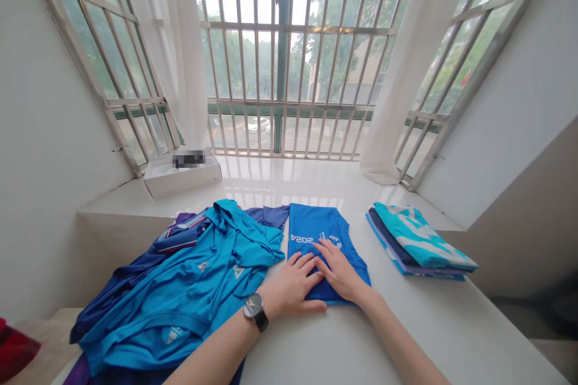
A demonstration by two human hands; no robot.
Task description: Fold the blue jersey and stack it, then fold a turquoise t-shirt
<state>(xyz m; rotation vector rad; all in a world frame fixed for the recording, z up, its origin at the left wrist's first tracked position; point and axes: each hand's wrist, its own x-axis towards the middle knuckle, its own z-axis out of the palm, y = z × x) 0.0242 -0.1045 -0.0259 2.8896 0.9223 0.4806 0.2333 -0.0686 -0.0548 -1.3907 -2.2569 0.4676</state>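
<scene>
A blue sleeveless shirt [316, 219] with white "2024" print lies folded lengthwise on the white window ledge. My left hand [295, 286], with a watch [255, 311] on its wrist, rests on the shirt's lower left part, fingers stretched out. Beside it my right hand [341, 271] lies flat on the shirt's middle, fingers apart. The fingertips of both hands meet or nearly meet over the fabric. Close to the left hand, a loose teal shirt [180, 295] tops a heap of unfolded clothes. The hands cover part of the blue shirt's lower half.
At the right stands a stack of folded clothes [419, 240], a turquoise and white patterned one on top. A white box [183, 174] sits at the back left. White curtains [397, 84] hang before the barred window [280, 72]. Something red [15, 349] shows at the lower left edge.
</scene>
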